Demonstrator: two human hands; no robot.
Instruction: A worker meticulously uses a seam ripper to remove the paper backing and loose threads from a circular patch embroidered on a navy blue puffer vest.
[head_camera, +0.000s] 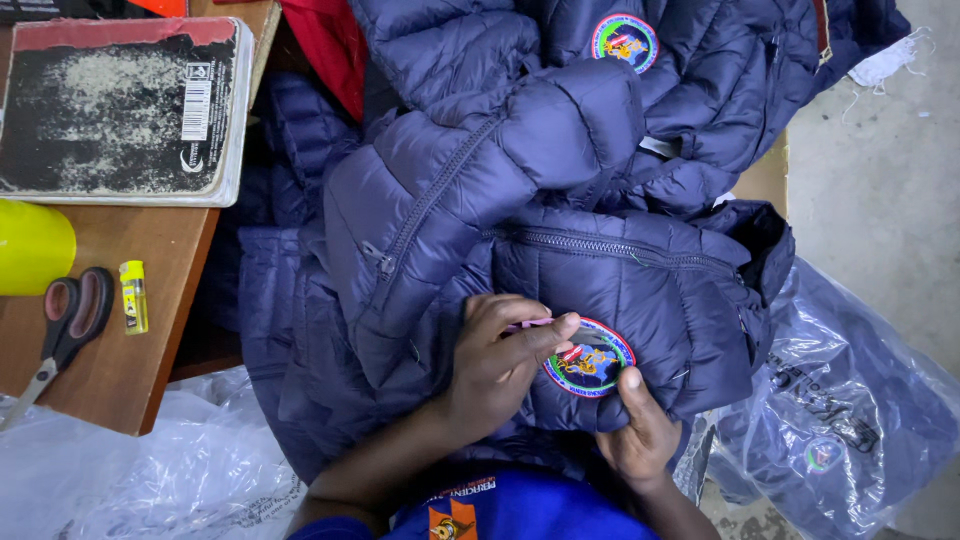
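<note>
Seen from my head camera, looking straight down: my left hand (497, 362) comes in from seven o'clock, wrist bent, and rests knuckles-up on a navy quilted jacket (640, 300) at the centre of the frame. Its fingers are curled nearly closed, pinching a thin pink tool (528, 324) between thumb and forefinger, the tip aimed toward three o'clock at the edge of a round embroidered patch (590, 360) sewn on the jacket's chest. My right hand (640, 432) rises from five o'clock and grips the jacket's lower edge, its thumb (632, 386) laid flat just beside the patch's lower right rim; the other fingers are tucked under the fabric, so I cannot tell how far they are closed. The patch sits between my two hands. More navy jackets are heaped toward twelve o'clock, one showing a second round patch (625, 41). At nine o'clock a wooden table (110, 370) carries a worn dark book (120, 105), a yellow cup (32, 246), scissors (65, 325) with dark handles and a small yellow lighter (133, 296). At four o'clock another folded jacket lies in a clear plastic bag (850, 400) on the floor.
</note>
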